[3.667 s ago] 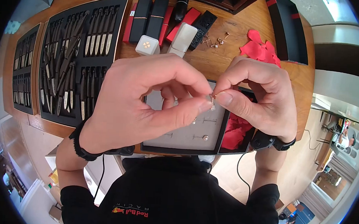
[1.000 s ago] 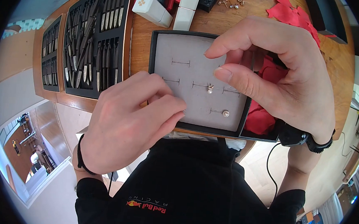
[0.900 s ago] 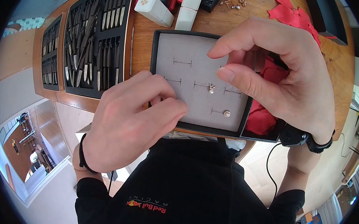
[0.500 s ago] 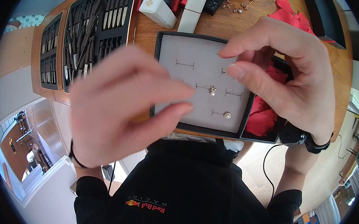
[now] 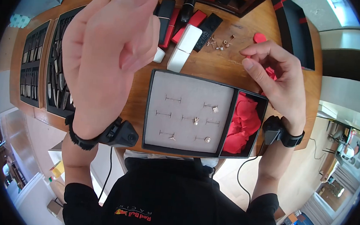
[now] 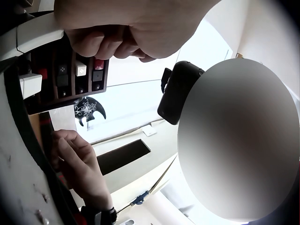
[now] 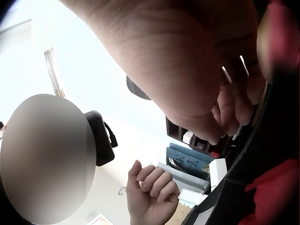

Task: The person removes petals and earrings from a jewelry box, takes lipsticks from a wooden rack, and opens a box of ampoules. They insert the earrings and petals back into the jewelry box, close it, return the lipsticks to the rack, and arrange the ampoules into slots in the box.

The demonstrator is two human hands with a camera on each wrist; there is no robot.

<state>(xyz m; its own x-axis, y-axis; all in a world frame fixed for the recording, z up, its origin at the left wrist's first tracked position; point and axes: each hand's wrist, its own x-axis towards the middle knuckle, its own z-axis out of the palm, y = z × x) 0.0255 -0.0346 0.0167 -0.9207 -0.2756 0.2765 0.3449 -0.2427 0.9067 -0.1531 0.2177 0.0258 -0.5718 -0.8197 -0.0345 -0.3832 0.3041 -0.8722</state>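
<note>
My left hand (image 5: pixel 109 54) is raised high, close to the head camera and left of the jewellery box (image 5: pixel 147 110). In the right wrist view, the left hand (image 7: pixel 152 193) has its fingers curled into the palm and its thumb up, with nothing seen in it. My right hand (image 5: pixel 281 79) hovers beyond the box's far right corner, thumb and index finger bent towards each other with a small gap. Several ear studs sit in slits of the grey pad, including a pearl one (image 5: pixel 196 121), a round one (image 5: pixel 207 139) and one at lower left (image 5: pixel 172 137).
Red petals (image 5: pixel 241 124) fill the box's right compartment. Loose studs (image 5: pixel 223 45) lie on the wooden table beyond, near white (image 5: pixel 184 46) and black boxes (image 5: pixel 209 29). Trays of dark-handled tools (image 5: pixel 56 76) stand left. A long black box (image 5: pixel 294 33) lies far right.
My left hand has lifted off the pad's lower left and risen towards the head, uncovering a stud there. The right hand has moved away from the box, and the head view has shifted.
</note>
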